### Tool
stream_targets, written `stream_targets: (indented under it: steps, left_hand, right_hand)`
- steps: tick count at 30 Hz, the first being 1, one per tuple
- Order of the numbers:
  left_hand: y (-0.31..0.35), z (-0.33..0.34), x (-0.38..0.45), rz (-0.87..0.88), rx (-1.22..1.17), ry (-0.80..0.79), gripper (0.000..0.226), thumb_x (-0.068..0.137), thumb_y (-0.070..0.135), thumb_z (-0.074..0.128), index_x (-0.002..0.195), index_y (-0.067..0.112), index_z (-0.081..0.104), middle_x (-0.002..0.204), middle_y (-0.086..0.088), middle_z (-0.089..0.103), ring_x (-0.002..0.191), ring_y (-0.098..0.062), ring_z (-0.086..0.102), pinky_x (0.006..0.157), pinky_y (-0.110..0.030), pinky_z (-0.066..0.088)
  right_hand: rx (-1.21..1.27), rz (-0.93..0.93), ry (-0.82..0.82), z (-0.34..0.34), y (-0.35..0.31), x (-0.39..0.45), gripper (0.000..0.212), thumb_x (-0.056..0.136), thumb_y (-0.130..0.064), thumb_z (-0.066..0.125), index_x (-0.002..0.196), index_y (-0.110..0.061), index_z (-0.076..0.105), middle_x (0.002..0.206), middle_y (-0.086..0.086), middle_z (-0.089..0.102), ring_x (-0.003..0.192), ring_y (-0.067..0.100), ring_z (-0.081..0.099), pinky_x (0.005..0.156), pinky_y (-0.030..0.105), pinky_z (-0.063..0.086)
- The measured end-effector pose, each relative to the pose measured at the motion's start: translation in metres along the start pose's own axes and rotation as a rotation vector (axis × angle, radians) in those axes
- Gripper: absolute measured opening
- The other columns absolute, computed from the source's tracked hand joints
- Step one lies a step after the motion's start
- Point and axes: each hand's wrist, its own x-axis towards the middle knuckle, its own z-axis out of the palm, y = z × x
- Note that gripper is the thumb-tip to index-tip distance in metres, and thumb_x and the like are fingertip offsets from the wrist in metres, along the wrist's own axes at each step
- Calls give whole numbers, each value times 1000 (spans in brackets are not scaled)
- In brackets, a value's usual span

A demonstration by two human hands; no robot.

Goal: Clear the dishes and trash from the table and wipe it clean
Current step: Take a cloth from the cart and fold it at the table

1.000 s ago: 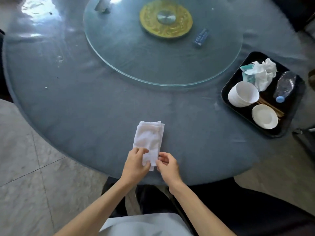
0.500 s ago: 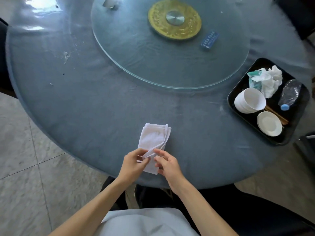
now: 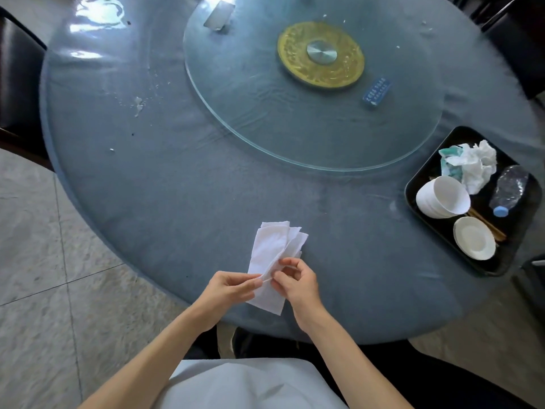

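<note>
A folded white cloth [image 3: 272,249] lies near the front edge of the round table [image 3: 177,187], which has a blue-grey covering. My left hand [image 3: 227,290] pinches the cloth's near edge, and my right hand [image 3: 295,278] pinches a layer beside it, peeling the folds apart. At the right edge sits a black tray [image 3: 519,249] holding stacked white bowls [image 3: 442,200], a small white plate [image 3: 474,242], crumpled tissue [image 3: 472,163], a plastic bottle [image 3: 508,190] and chopsticks [image 3: 486,225]. Crumbs and a wet smear [image 3: 138,103] mark the table's left side.
A glass turntable [image 3: 250,107] with a gold centre disc [image 3: 321,54] fills the table's middle; a blue card [image 3: 377,91] and a clear stand [image 3: 218,14] rest on it. Dark chairs stand at the far left [image 3: 14,78] and the far right [image 3: 516,45]. Tiled floor lies to the left.
Both hands have lifted the cloth's near end and started separating its layers; the far folds have fanned out. The camera view shifted slightly.
</note>
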Motion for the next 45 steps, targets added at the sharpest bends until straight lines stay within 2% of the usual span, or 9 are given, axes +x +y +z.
stream_targets:
  steps: [9,12,17,22,27,32,36,40,45]
  left_hand:
    - [2,-58,-2,101,-332,470,17,91,10,69,103,1,76,104,-17,77,93,-25,74,83,-31,62]
    - [-9,-84,-5,22,-92,612,8,94,9,70,97,5,76,92,-13,78,86,-25,72,76,-28,63]
    - [-13,-91,-2,32,562,724,13,89,20,75,99,20,66,89,5,73,78,-10,69,74,-31,55]
    - [-22,-76,3,166,852,534,54,78,12,76,126,28,58,104,4,53,86,-11,59,79,-25,48]
    - [-31,-74,5,209,870,526,50,79,3,71,119,31,64,103,6,46,80,-12,59,77,-29,54]
    - [-24,-76,4,215,736,532,22,85,13,77,99,29,69,93,3,61,66,-10,60,74,-25,46]
    - [-21,-72,4,193,601,585,28,89,19,76,114,25,64,86,11,65,65,-3,59,67,-16,43]
    - [-20,-66,3,119,496,615,72,83,16,81,141,21,39,103,4,64,85,-7,64,73,-17,45]
    - [-26,-40,9,105,449,580,53,78,20,83,121,21,51,100,6,68,91,-11,65,72,-25,49]
  right_hand:
    - [-68,24,7,-22,0,8,30,92,5,63,114,-16,66,103,11,77,91,19,73,81,40,65]
    - [-175,71,-8,-30,12,9,28,93,0,68,113,-19,64,100,8,77,95,19,74,74,27,61]
    - [-381,56,-20,-33,22,18,36,90,-10,68,118,-30,60,90,0,76,89,21,73,91,44,61]
    - [-755,-180,-80,-26,17,13,54,87,-27,74,133,-37,48,108,-5,60,84,14,65,80,28,57]
    - [-1281,-382,-184,-16,25,9,72,81,-48,73,145,-42,40,120,-7,28,101,13,47,75,31,53]
    - [-1287,-484,-160,-18,26,14,41,89,-29,70,129,-34,63,128,0,36,102,19,57,71,34,56]
    - [-1155,-586,-75,-19,13,20,7,95,-25,68,99,-27,73,132,-1,47,78,17,62,62,33,50]
    - [-949,-669,-99,-5,-33,21,11,102,-21,61,104,-24,71,94,-14,63,67,13,64,67,34,52]
    - [-854,-774,-114,15,-105,25,13,104,-17,57,105,-22,69,59,-13,60,57,5,70,59,28,54]
